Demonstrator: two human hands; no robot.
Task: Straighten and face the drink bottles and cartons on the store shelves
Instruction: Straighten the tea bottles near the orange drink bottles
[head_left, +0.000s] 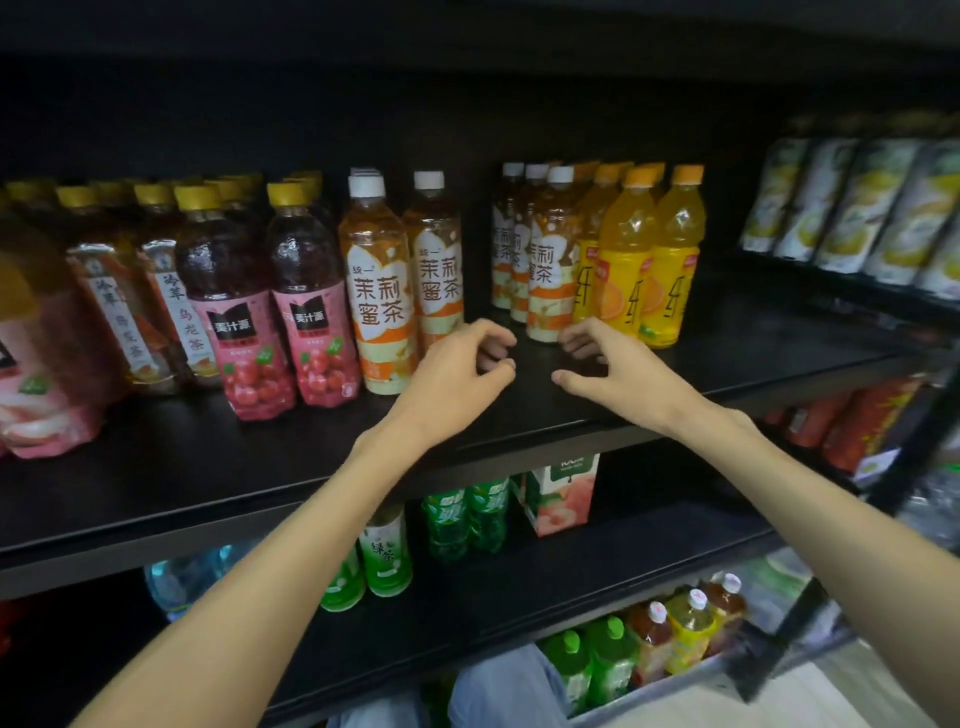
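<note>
Two jasmine tea bottles (382, 291) with white caps stand at the front of the black upper shelf (218, 467). Right of a gap stands another group of jasmine tea bottles (545, 260), set further back. Orange drink bottles (652, 254) stand beside them. My left hand (462, 374) hovers over the shelf just right of the front tea bottles, fingers curled and holding nothing. My right hand (608, 364) hovers just in front of the rear tea group, fingers loosely curled, also holding nothing. The two hands face each other across the gap.
Pink-labelled red juice bottles (275, 322) and dark tea bottles (150, 291) fill the shelf's left. Green tea bottles (387, 556) and a peach carton (561, 493) sit on the lower shelf. Pale cartons (852, 202) line a neighbouring shelf at right.
</note>
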